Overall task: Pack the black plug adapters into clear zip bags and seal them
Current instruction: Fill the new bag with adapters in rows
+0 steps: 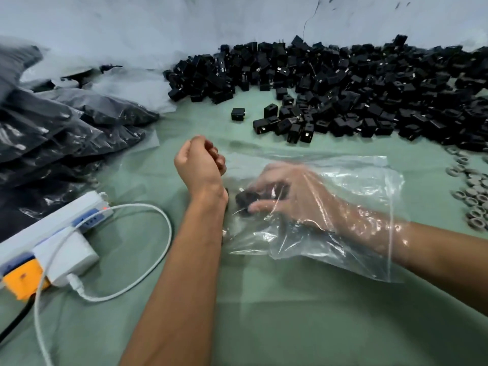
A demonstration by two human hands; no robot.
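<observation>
A clear zip bag (369, 249) lies on the green table with its mouth to the right. My right hand (285, 191) reaches deep inside it, fingers curled round black plug adapters (247, 200) near the bag's closed left end. My left hand (202, 161) sits just left of the bag, fingers curled; whether it pinches the bag's edge is hidden. A big pile of loose black adapters (356, 83) covers the far right of the table, with a few strays (237, 114) nearer the middle.
Filled bags of black adapters (60, 133) are stacked at the left. A white power strip (50, 233) with a white charger, cable and orange plug lies at the near left. Grey rings (472, 191) are scattered at the right edge. A pale wall stands behind.
</observation>
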